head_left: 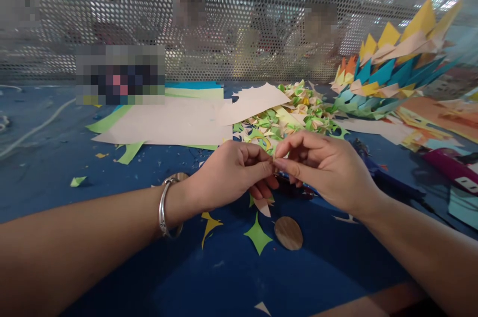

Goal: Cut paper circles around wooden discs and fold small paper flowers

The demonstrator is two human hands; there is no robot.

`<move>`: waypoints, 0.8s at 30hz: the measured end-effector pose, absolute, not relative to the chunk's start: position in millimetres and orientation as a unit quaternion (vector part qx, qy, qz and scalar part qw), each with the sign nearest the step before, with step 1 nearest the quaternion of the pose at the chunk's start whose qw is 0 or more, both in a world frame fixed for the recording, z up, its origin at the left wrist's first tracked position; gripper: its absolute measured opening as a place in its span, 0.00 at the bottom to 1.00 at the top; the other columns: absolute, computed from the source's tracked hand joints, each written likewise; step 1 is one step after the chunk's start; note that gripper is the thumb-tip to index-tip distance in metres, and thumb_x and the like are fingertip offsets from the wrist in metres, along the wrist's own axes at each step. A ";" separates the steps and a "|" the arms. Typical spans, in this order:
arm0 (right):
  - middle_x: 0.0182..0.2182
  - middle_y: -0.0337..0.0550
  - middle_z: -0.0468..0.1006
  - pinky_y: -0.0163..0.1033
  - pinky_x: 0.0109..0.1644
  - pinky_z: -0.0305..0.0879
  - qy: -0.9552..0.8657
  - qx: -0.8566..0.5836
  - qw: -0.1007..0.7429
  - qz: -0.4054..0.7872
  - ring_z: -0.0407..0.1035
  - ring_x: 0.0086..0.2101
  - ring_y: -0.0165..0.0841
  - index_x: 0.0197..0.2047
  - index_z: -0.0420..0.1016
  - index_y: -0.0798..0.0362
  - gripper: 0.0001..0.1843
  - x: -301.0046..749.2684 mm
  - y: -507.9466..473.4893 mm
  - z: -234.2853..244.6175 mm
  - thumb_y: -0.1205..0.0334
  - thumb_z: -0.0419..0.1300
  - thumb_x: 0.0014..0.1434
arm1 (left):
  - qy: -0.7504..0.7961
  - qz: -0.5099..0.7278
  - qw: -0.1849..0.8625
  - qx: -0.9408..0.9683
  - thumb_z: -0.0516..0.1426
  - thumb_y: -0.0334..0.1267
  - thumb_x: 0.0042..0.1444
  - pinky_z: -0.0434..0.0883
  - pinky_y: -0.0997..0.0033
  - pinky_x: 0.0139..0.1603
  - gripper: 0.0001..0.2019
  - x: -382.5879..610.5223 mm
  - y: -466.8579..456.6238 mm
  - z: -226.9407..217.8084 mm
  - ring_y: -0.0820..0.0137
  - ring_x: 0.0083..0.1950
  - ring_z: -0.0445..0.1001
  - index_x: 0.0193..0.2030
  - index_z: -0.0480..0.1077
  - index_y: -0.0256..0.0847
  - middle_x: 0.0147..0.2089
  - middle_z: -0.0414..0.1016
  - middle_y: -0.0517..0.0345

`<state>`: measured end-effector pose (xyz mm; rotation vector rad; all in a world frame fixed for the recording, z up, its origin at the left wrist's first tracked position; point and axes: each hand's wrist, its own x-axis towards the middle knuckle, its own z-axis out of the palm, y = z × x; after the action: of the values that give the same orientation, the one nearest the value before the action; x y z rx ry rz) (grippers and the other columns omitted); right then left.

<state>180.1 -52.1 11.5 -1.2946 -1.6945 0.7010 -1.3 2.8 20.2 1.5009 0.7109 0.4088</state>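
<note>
My left hand (239,172) and my right hand (321,170) meet at the fingertips above the blue table. Both pinch at the same spot; whatever sits between the fingers is too small and hidden to name. A silver bracelet (163,210) circles my left wrist. Just below the hands lie a green star-shaped paper scrap (258,235), a brown wood-patterned disc (289,233) and a yellow paper scrap (210,227). Behind the fingers rises a pile of green and cream paper cuttings (276,120).
Large pale paper sheets (175,120) lie at the back left. A layered, pointed paper construction (396,68) stands back right. A dark blue corded tool (396,182) and a magenta power strip (451,167) lie at right. Perforated metal mesh (239,33) borders the table's far side.
</note>
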 end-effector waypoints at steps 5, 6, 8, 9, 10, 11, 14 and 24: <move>0.20 0.33 0.72 0.28 0.19 0.63 -0.672 -0.522 0.443 0.283 0.67 0.17 0.24 0.33 0.74 0.53 0.06 178.7 -51.4 13.3 0.61 0.66 0.57 | 0.313 0.179 0.669 0.650 0.56 0.32 0.61 0.74 0.79 0.26 0.10 -0.5 2.7 20.4 0.75 0.24 0.78 0.28 0.71 0.35 0.27 0.78 0.56; 0.20 0.33 0.72 0.28 0.19 0.63 -0.671 -0.522 0.445 0.284 0.67 0.17 0.23 0.33 0.73 0.53 0.07 178.6 -51.2 13.6 0.61 0.66 0.57 | 0.312 0.179 0.671 0.649 0.55 0.32 0.61 0.74 0.79 0.27 0.10 -0.5 2.6 20.4 0.75 0.24 0.78 0.28 0.71 0.35 0.28 0.79 0.56; 0.19 0.32 0.72 0.28 0.19 0.62 -0.669 -0.522 0.445 0.285 0.67 0.16 0.23 0.33 0.73 0.53 0.07 178.4 -51.1 14.3 0.61 0.67 0.56 | 0.308 0.179 0.670 0.652 0.56 0.33 0.61 0.75 0.78 0.28 0.09 -1.1 2.3 20.0 0.75 0.24 0.78 0.30 0.71 0.34 0.30 0.79 0.55; 0.19 0.32 0.72 0.28 0.19 0.62 -0.669 -0.523 0.445 0.284 0.66 0.16 0.24 0.33 0.73 0.53 0.07 178.3 -51.2 14.7 0.62 0.67 0.56 | 0.305 0.180 0.666 0.657 0.57 0.34 0.60 0.76 0.77 0.29 0.08 -1.6 2.2 19.6 0.75 0.25 0.78 0.31 0.72 0.34 0.30 0.79 0.55; 0.19 0.32 0.72 0.28 0.19 0.62 -0.670 -0.524 0.444 0.283 0.66 0.16 0.24 0.33 0.73 0.53 0.06 178.1 -51.3 15.1 0.62 0.66 0.56 | 0.303 0.183 0.659 0.663 0.58 0.35 0.60 0.76 0.77 0.29 0.07 -2.3 2.1 18.9 0.74 0.25 0.78 0.32 0.73 0.34 0.30 0.78 0.56; 0.19 0.32 0.72 0.28 0.19 0.62 -0.670 -0.525 0.444 0.280 0.66 0.16 0.24 0.33 0.73 0.53 0.05 177.9 -51.4 15.5 0.63 0.66 0.56 | 0.302 0.185 0.652 0.671 0.60 0.36 0.58 0.76 0.76 0.29 0.06 -2.9 2.0 18.0 0.74 0.25 0.78 0.33 0.73 0.35 0.29 0.78 0.56; 0.19 0.32 0.72 0.28 0.19 0.62 -0.673 -0.523 0.446 0.274 0.66 0.17 0.23 0.33 0.74 0.53 0.04 177.0 -51.7 16.3 0.63 0.65 0.57 | 0.302 0.195 0.625 0.693 0.62 0.37 0.56 0.77 0.76 0.29 0.06 -4.4 1.8 15.2 0.74 0.25 0.77 0.33 0.73 0.36 0.27 0.77 0.58; 0.20 0.32 0.73 0.29 0.20 0.64 -0.672 -0.512 0.446 0.296 0.67 0.18 0.24 0.33 0.73 0.53 0.05 177.4 -51.6 15.4 0.62 0.65 0.57 | 0.298 0.164 0.656 0.673 0.59 0.37 0.61 0.76 0.76 0.30 0.08 -2.4 3.4 14.5 0.74 0.26 0.78 0.33 0.72 0.35 0.28 0.77 0.58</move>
<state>177.4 -51.6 15.4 -1.2692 -1.6644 0.7338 -2.4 3.4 14.5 1.5254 0.6759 0.3722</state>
